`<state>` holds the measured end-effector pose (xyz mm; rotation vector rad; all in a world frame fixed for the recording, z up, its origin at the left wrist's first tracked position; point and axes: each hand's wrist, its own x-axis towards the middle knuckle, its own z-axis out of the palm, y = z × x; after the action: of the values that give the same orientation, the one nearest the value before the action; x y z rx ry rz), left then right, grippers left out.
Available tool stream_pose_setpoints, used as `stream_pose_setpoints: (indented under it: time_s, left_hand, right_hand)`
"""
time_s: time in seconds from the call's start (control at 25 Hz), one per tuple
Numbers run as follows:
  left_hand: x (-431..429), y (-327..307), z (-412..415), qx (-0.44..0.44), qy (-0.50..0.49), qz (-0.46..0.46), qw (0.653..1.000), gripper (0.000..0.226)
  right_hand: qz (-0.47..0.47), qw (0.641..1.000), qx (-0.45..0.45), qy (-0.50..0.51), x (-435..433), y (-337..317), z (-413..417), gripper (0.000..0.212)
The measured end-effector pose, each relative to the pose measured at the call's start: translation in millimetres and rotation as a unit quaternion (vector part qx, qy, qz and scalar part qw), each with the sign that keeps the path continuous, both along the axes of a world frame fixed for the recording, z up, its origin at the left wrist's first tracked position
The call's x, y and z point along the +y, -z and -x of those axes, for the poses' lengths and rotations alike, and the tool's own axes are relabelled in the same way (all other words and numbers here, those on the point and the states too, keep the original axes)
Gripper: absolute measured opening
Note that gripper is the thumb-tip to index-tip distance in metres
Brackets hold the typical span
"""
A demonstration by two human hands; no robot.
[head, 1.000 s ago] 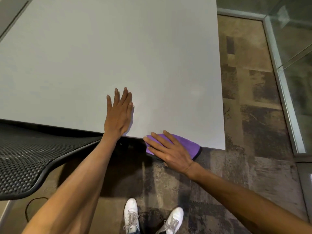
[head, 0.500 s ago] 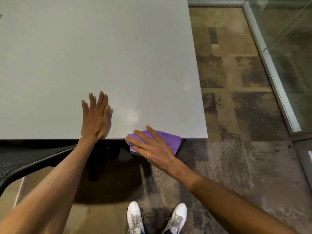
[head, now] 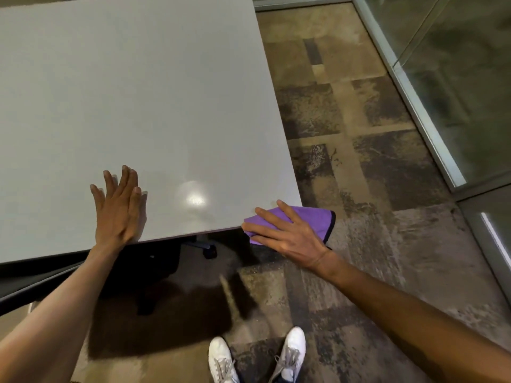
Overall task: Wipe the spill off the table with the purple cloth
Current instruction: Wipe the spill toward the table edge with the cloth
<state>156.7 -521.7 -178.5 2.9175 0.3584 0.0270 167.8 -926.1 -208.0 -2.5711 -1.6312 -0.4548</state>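
Note:
The grey table (head: 138, 92) fills the upper left. My left hand (head: 119, 208) lies flat on it near the front edge, fingers apart, holding nothing. My right hand (head: 287, 233) rests on top of the purple cloth (head: 312, 217) at the table's front right corner; the cloth has a dark hem and hangs past the table's edge over the floor. A faint glossy patch (head: 195, 197) shines on the tabletop between my two hands. No distinct puddle shows.
Patterned carpet (head: 359, 161) lies right of the table. A glass wall with a metal frame (head: 414, 106) runs along the far right. A dark chair base with a caster (head: 207, 248) sits under the table. My white shoes (head: 257, 357) are at the bottom.
My right hand has slid the purple cloth to the right, off the table's front right corner. My left hand stays flat on the table. A shiny patch now shows between the hands.

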Motion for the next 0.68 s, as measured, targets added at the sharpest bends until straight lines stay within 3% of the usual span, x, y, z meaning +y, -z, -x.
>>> stream_pose_setpoints:
  time_s: [0.16, 0.36, 0.48, 0.56, 0.6, 0.64, 0.68]
  left_hand:
    - [2.0, 0.1, -2.7, 0.012, 0.002, -0.024, 1.0, 0.047]
    - [-3.7, -2.6, -4.1, 0.012, 0.011, -0.036, 0.999, 0.041]
    - [0.2, -1.2, -4.5, 0.018, -0.001, -0.039, 0.999, 0.041]
    - [-1.9, -3.8, -11.8, 0.018, -0.018, -0.051, 0.998, 0.039]
    - [-4.3, -6.3, -17.3, 0.016, -0.031, -0.045, 0.998, 0.04]
    - [-8.3, -8.5, -23.2, 0.014, -0.045, -0.033, 0.998, 0.041]
    - [-12.3, -10.0, -29.1, 0.017, -0.055, -0.02, 0.998, 0.044]
  right_hand:
    - [0.025, 0.999, -0.012, 0.017, -33.2, 1.8, -5.1, 0.071]
    - [0.039, 0.996, -0.035, 0.067, -71.6, -2.5, 0.1, 0.067]
    - [0.038, 0.979, 0.024, 0.2, -114.3, -2.6, 7.3, 0.084]
    - [-0.042, 0.931, 0.117, 0.344, -140.7, -5.9, 4.3, 0.081]
    - [-0.118, 0.891, 0.185, 0.398, -144.9, -10.9, -0.5, 0.072]
    - [-0.212, 0.829, 0.277, 0.437, -142.3, -18.0, -8.4, 0.062]
    - [-0.31, 0.741, 0.374, 0.465, -133.2, -28.0, -19.2, 0.053]
